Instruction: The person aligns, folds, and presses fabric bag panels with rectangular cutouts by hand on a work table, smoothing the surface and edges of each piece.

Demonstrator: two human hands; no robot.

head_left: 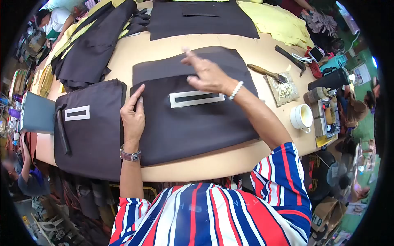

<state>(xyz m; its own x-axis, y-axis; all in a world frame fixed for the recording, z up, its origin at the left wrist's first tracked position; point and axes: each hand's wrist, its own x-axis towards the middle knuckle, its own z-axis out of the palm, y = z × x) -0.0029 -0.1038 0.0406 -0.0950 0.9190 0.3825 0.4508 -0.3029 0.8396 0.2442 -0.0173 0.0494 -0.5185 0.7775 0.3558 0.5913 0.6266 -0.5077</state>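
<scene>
Dark fabric (188, 131) with a white rectangular frame (176, 101) on it lies in front of me, over another dark piece (152, 69). At its left edge my left hand (133, 117) rests with fingers extended and thumb apart, holding nothing. My right hand (205, 74), slightly blurred, is over the fabric's upper part, just above the white frame, its fingers apart and nothing visible in them. To the left is a stack of dark fabric (98, 135) bearing a second white frame (77, 113) and a dark bar-shaped tool (62, 129).
On the right are a brush (266, 73) over a scrap-covered board (283, 91), a white cup (301, 116), a black tumbler (330, 78) and a hammer-like tool (289, 59). Dark and yellow fabrics (275, 22) lie at the back. Other people are around the table.
</scene>
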